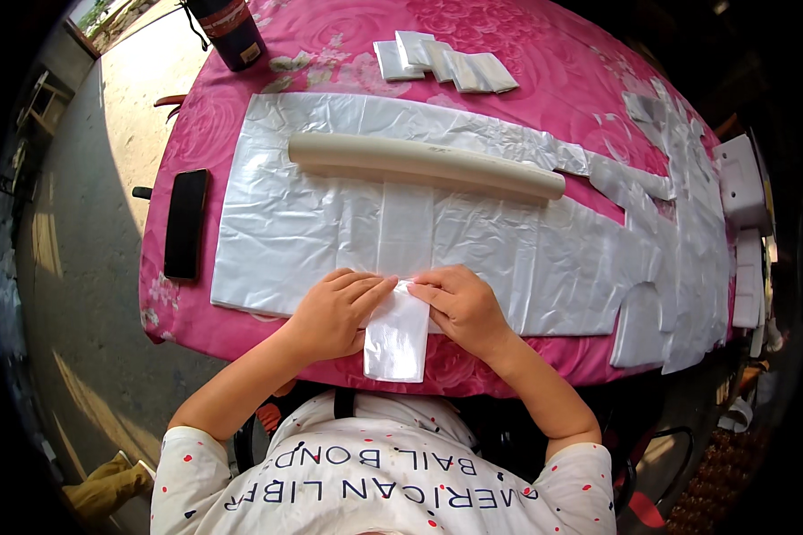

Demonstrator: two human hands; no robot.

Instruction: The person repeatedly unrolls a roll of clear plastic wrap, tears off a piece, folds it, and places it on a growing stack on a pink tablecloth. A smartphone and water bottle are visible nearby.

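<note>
Folded white plastic (396,343) at the near edge of the table (558,53) looks light, limp and slippery on my feed, best taken by its far corners, where the left hand (335,312) and right hand (462,308) pinch it. Beyond, I see silvery sheets (268,241), a pale tube (419,165) across them, then small folded packets (484,73).

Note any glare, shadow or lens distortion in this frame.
Head view: bright glare on the folded plastic held by the left hand and right hand; head view: sunlit floor at upper left, shade beside it; head view: pale tube looks slightly bowed, corners black.
</note>
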